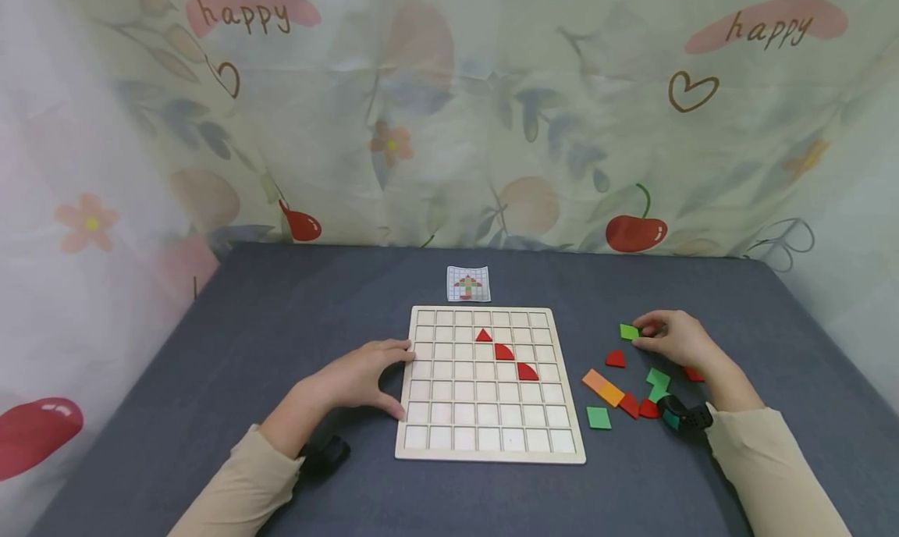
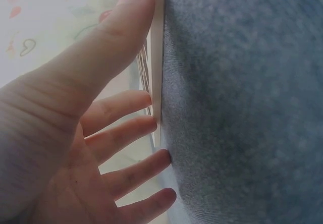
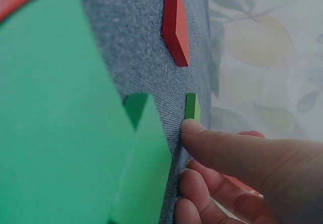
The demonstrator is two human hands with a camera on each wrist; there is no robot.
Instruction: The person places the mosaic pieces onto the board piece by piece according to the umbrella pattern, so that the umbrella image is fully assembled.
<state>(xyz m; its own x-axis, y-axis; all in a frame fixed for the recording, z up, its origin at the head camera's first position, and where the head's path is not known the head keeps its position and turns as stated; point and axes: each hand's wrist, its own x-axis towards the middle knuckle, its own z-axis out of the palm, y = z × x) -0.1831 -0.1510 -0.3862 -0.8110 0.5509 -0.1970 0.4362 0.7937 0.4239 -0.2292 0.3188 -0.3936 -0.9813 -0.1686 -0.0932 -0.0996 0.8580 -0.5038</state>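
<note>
- At the head view's lower centre we see the wooden grid board (image 1: 463,392); the left hand (image 1: 360,377), its fingers spread, touches the left edge with thumb and fingertip.
- Right of centre, we see the right hand (image 1: 676,338) pinching a light green square (image 1: 628,332) by its right side, just above the dark table (image 1: 365,490) or on it; we cannot tell which.
- On the board's upper right half we find a red triangle (image 1: 483,336) and two red quarter-circles (image 1: 503,352).
- Above the board we see a pattern card (image 1: 468,285).
</note>
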